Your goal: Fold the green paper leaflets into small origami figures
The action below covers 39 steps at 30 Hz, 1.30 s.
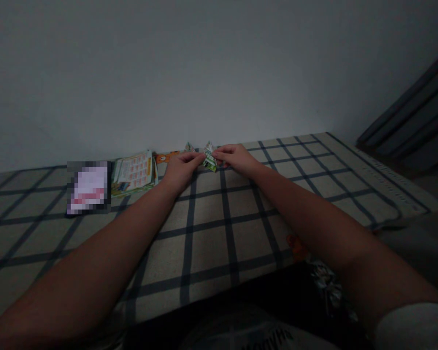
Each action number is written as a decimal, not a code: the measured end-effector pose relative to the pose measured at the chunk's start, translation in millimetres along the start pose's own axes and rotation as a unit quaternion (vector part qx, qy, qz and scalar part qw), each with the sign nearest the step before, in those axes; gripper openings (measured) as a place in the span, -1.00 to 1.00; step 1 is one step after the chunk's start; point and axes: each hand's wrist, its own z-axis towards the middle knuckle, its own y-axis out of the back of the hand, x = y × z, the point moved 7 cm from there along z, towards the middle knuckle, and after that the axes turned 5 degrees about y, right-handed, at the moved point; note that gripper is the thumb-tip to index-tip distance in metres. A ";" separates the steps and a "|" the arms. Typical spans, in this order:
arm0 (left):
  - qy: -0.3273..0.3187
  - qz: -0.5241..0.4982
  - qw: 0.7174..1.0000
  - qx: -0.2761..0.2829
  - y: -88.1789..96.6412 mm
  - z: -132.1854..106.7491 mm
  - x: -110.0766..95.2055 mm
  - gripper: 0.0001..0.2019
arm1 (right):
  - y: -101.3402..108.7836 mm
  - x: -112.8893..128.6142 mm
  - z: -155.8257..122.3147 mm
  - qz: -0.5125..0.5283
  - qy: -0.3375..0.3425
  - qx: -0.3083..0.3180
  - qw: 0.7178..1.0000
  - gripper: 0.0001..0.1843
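Both arms stretch out over a checked tablecloth (208, 218). Between my fingertips is a small folded piece of printed paper (209, 163), green and white with pointed corners. My left hand (184, 167) pinches it from the left, thumb and fingers pressed together. From the other side my right hand (235, 158) grips its right edge. A second pointed tip of folded paper (189, 146) shows just behind my left fingers; whether it joins the held piece I cannot tell.
Left of my hands lies a stack of printed sheets (135, 172). Beside it is a device with a blurred bright screen (89, 187). A pale wall (204, 73) rises behind the table, and a dark curtain (412, 107) hangs at the right. Crumpled shiny scraps (328, 284) are near my lap.
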 end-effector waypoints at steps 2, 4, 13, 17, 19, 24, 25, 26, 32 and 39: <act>0.005 0.003 1.000 -0.004 0.0 -0.3 0.6 -0.76 | 0.8 0.6 0.4 -0.008 0.005 -0.006 1.000 -0.85; 0.009 0.000 1.000 -0.008 0.2 -0.9 1.3 -0.77 | 1.3 1.6 0.8 -0.012 0.013 -0.009 1.000 -0.86; -0.002 0.013 1.000 0.002 -0.7 0.4 4.1 -0.77 | 1.2 4.0 0.7 -0.024 0.029 -0.010 0.999 -0.86; -0.007 0.030 0.999 -0.022 2.4 0.5 2.1 -0.82 | 1.4 3.0 0.9 -0.028 0.025 -0.012 0.999 -0.86; -0.006 0.030 0.999 -0.035 3.7 -0.5 -0.1 -0.83 | 0.1 0.7 1.0 -0.015 0.015 -0.002 1.000 -0.85; 0.003 0.031 0.998 -0.047 4.2 -3.3 -6.1 -0.81 | -0.8 -3.7 1.4 -0.003 -0.001 0.006 1.000 -0.89; 0.006 0.040 0.998 -0.048 4.0 -3.5 -6.5 -0.82 | 0.0 -3.9 1.7 -0.006 -0.002 0.000 1.000 -0.90; 0.010 0.049 0.998 -0.047 3.7 -3.5 -6.5 -0.82 | 0.8 -4.0 2.0 -0.009 -0.003 -0.006 1.000 -0.91; 0.001 0.041 0.999 -0.033 2.8 0.2 -0.2 -0.81 | 1.2 -2.4 3.2 -0.018 -0.002 -0.014 1.000 -0.95; -0.019 -0.017 0.999 -0.033 4.6 5.8 8.6 -0.69 | -1.7 -7.3 2.5 0.012 -0.014 0.005 1.000 -0.87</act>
